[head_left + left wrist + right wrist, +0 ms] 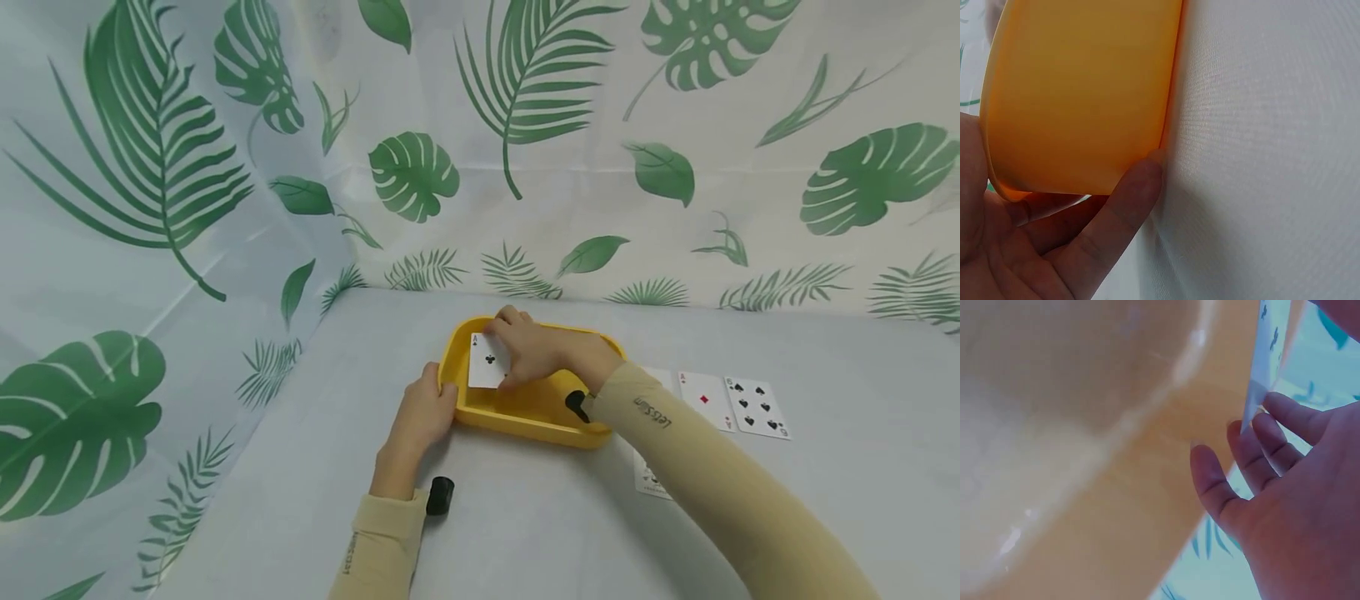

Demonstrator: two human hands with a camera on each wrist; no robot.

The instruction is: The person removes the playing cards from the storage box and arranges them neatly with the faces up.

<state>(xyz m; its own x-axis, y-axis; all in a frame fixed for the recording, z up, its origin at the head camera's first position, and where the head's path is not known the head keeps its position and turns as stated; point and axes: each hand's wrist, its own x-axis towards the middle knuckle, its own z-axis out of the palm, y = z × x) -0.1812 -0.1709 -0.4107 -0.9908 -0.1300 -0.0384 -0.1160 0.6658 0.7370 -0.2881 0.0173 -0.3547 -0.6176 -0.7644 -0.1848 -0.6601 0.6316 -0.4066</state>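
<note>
A yellow tray [525,426] with raised sides rests on the pale cloth in the head view. At its left end my left hand [423,408] grips the wall, and the left wrist view shows fingers under the tray's side [1085,94] near the cloth. Reaching over the far rim, my right hand [536,348] pinches an ace of clubs [482,367] above the tray's left part. In the right wrist view the card [1266,369] appears nearly edge-on between the fingertips [1250,450] and thumb. The right hand and sleeve cover some of the tray.
To the tray's right lie an ace of diamonds [705,400] and a six of spades [757,407]. Another card [660,377] and a nearer card [648,479] are partly hidden by the right sleeve. A leaf-print sheet [570,200] hangs behind.
</note>
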